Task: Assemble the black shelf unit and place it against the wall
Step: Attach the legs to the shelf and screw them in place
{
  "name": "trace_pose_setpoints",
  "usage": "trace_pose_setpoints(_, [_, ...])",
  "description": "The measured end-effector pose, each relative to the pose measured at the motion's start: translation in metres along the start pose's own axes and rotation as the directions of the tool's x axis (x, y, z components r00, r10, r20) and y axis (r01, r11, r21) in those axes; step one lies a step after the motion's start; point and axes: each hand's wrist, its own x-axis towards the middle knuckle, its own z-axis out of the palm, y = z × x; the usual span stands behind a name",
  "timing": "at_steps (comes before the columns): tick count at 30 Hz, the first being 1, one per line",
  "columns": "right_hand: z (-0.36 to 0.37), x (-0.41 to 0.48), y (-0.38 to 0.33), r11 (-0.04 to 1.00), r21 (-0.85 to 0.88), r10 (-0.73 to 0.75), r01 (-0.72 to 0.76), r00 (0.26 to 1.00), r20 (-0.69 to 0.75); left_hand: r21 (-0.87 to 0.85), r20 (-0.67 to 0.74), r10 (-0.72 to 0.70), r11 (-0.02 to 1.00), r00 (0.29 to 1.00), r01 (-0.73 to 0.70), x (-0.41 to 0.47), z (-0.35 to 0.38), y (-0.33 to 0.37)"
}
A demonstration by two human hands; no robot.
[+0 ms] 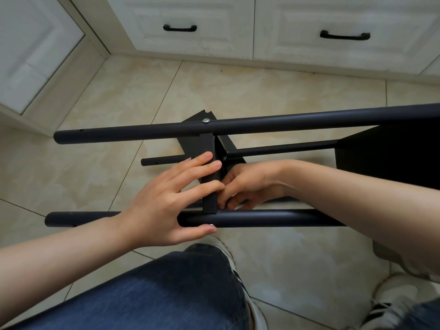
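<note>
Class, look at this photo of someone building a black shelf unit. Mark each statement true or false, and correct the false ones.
1. The left hand holds the near pole, thumb under it. True.
2. The far pole has no screw in it. False: a silver screw sits where the shelf panel meets it.
3. The shelf unit stands upright against the wall. False: it lies on its side, poles running level over the tiled floor.
4. The white drawers behind have black handles. True.
5. The right hand is clear of the frame. False: its fingers curl in where the shelf panel meets the near pole.
</note>
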Motion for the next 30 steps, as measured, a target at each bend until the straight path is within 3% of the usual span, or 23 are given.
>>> trace_pose_setpoints(8, [0.0040,0.0033,0.0006,0.999,-0.043,-0.001,-0.002,0.998,-0.057,0.003,-0.002,-0.001,1.000,1.000,0.001,0.0002,-0.0003,-0.0001])
trace_pose_setpoints(22, [-0.0020,-0.0016,-0.0023,1.000,-0.005,0.025,-0.025,1.000,0.017,-0.001,-0.007,0.012,1.000,1.000,-0.013,0.0000,0.0011,-0.0021])
trace_pose_setpoints(25, [0.0024,0.0037,0.0003,0.997,-0.074,0.012,-0.016,0.998,-0.056,-0.009,-0.006,0.013,1.000,1.000,-0.013,-0.0003,0.0009,-0.0026])
trace_pose_setpoints(30, [0.0002,0.0014,0.0014,1.000,0.005,-0.019,0.019,1.000,-0.009,-0.006,-0.007,0.005,1.000,1.000,-0.005,0.0005,0.0009,-0.0024])
